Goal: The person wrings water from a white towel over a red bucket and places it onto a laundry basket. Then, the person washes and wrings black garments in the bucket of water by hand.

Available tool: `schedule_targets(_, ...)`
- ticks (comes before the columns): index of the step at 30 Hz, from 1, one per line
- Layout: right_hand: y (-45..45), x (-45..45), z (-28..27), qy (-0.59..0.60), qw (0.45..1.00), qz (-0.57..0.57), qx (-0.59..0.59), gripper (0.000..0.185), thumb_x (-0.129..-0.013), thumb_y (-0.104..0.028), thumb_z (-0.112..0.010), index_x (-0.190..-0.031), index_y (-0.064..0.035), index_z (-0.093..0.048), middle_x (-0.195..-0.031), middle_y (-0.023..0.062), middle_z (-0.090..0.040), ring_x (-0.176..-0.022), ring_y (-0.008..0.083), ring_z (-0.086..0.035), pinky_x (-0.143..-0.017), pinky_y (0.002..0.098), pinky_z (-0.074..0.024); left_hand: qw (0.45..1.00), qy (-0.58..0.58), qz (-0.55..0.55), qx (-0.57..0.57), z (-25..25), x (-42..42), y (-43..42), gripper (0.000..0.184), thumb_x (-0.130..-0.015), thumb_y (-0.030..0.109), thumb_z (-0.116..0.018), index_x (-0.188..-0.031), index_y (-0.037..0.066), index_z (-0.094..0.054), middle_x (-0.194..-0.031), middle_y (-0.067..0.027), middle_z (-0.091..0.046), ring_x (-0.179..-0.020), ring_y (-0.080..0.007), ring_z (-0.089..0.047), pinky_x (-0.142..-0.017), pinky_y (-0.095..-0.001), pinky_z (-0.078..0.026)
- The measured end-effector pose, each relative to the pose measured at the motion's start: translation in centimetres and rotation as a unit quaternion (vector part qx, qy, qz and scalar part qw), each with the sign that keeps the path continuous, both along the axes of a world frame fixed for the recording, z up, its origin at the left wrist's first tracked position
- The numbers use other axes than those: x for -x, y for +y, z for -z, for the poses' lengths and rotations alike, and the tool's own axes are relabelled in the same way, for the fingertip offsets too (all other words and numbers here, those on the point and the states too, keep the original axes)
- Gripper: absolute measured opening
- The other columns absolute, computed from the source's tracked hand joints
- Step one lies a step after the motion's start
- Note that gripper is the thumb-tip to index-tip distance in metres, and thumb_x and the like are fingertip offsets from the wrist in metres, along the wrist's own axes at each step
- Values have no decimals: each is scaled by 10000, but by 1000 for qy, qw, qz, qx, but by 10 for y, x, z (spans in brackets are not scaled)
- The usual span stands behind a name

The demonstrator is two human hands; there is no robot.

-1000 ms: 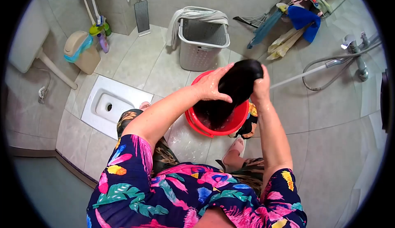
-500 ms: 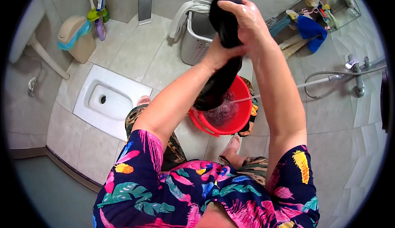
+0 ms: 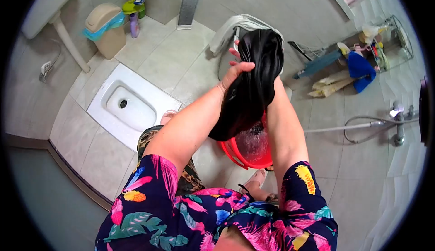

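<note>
A wet-looking black cloth garment (image 3: 253, 86) hangs bunched in front of me, above a red bucket (image 3: 240, 156). My left hand (image 3: 234, 72) is at its left edge, thumb over the front, with several fingertips showing beside it. Holding it from the right, my right hand (image 3: 277, 80) is mostly hidden behind the fabric; only the part near the wrist shows. Water churns in the bucket, whose right side is hidden by my right forearm.
A grey basket (image 3: 224, 65) with a pale cloth (image 3: 231, 24) stands behind the garment. On the left are a squat toilet (image 3: 102, 115) and a bin (image 3: 111, 43). A hose (image 3: 340, 128) runs from the wall tap (image 3: 398, 135) towards the bucket.
The black garment has been spread wider and lowered a little. My right hand has gone from its upper right side to behind it. The view has shifted.
</note>
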State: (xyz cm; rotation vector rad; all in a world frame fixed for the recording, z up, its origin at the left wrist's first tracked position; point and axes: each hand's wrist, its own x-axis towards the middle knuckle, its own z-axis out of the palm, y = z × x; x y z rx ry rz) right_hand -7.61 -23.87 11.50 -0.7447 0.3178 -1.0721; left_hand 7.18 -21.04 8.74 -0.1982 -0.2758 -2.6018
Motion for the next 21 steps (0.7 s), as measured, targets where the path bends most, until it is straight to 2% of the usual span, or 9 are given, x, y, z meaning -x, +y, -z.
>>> schedule_targets(1, -5, -7, -3, -33, 997, -35, 57, 895, -709, -763, -553, -1400, -217, -392, -1447, 203, -348, -1253, 492, -386, -977, 659, -368, 1000, -6, 2, -3, 0, -2, 4, 492, -794, 292, -649, -1187, 7, -568, -1065, -151, -664, -918, -263, -656, -868, -377, -526)
schedule_targets(6, 4, -12, -40, -18, 997, -3, 80, 739, -673, -534, -778, -1281, -204, -518, -1347, 155, -448, -1202, 423, -464, -933, 534, -478, 998, -29, 50, 4, 4, -12, 19, 522, -803, 288, -668, -1232, 20, -537, -1108, -144, -649, -994, -236, -633, -918, -365, -499)
schedule_targets(9, -1, 2, -56, 176, 983, 33, 31, 336, -759, -270, -742, -1012, -122, -576, -1016, 84, -588, -989, 331, -596, -836, 456, -530, 994, -51, 96, 1, 0, -10, 24, 483, -780, 291, -747, -1165, 63, -566, -989, -91, -661, -896, -198, -641, -822, -344, -521)
schedule_targets(14, -6, -3, -61, 430, 891, 135, -46, 332, -760, -212, -713, -1032, -86, -570, -889, 63, -607, -786, 229, -635, -707, 368, -541, 950, -235, -35, 205, 4, 7, 17, 431, -730, 237, -781, -1070, 54, -591, -905, -66, -641, -809, -199, -622, -711, -329, -503)
schedule_targets(16, -8, -12, -55, 559, 817, 132, -57, 363, -750, -207, -717, -1051, -70, -566, -881, 66, -610, -774, 185, -617, -672, 330, -517, 851, -356, -196, 332, 14, 14, 19, 408, -699, 194, -771, -1037, 43, -601, -879, -44, -635, -778, -188, -617, -690, -322, -500)
schedule_targets(17, -10, -16, -48, 585, 795, 142, -70, 585, -717, -190, -723, -1230, -9, -508, -931, 102, -625, -774, 179, -609, -633, 327, -502, 794, -439, -210, 364, 18, 14, 19, 411, -671, 232, -757, -994, 14, -629, -902, -94, -659, -809, -216, -636, -731, -335, -503)
schedule_targets(18, -9, -20, -43, 628, 759, 150, -82, 596, -709, -201, -713, -1228, 14, -515, -947, 118, -628, -788, 202, -613, -653, 342, -509, 794, -440, -214, 361, 21, 13, 18, 411, -671, 232, -757, -994, 14, -629, -902, -94, -659, -809, -216, -636, -731, -335, -503)
schedule_targets(20, -13, -28, -27, 665, 726, 142, -97, 575, -705, -209, -708, -1206, 19, -541, -943, 117, -625, -792, 208, -607, -677, 357, -509, 612, -622, -167, 459, 16, 2, 20, 431, -657, 304, -751, -941, -6, -659, -923, -164, -673, -871, -254, -655, -777, -354, -503)
schedule_targets(21, -20, -26, -14, 719, 677, 138, -82, 521, -697, -211, -681, -1144, 41, -591, -969, 167, -658, -840, 257, -649, -724, 368, -518, 590, -651, -177, 444, 16, -2, 25, 502, -639, 387, -756, -935, -11, -675, -961, -209, -672, -949, -287, -653, -818, -364, -503)
